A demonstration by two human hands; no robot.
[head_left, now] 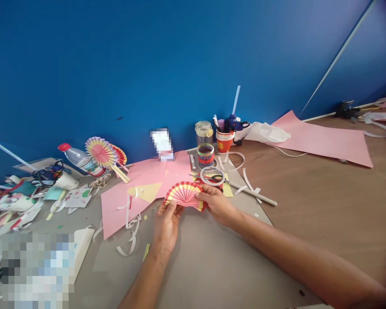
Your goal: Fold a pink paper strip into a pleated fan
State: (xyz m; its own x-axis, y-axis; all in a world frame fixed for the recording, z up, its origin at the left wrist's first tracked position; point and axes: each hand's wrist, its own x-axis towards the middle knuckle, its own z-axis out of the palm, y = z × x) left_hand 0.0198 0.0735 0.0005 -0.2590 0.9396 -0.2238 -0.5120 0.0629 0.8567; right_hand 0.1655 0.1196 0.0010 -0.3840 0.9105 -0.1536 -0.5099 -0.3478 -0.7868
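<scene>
A pleated paper fan (184, 194), striped pink, yellow and red, is spread in a half circle above the grey mat. My left hand (169, 219) pinches its lower left corner between thumb and fingers. At the right end, my right hand (217, 201) grips the folded pleats with its thumb on top. Just behind the fan lie scissors (217, 177) and a white tape roll (212, 176). Pink paper sheets (119, 210) and a yellow paper piece (146, 192) spread to the left of my hands.
A clear jar (204, 137) and an orange paper cup (225, 141) with tools stand by the blue wall. Left are a finished paper fan (100, 152), a red-capped bottle (80, 159) and paper scraps. A pale rod (254, 193) and pink sheet (328, 139) lie right.
</scene>
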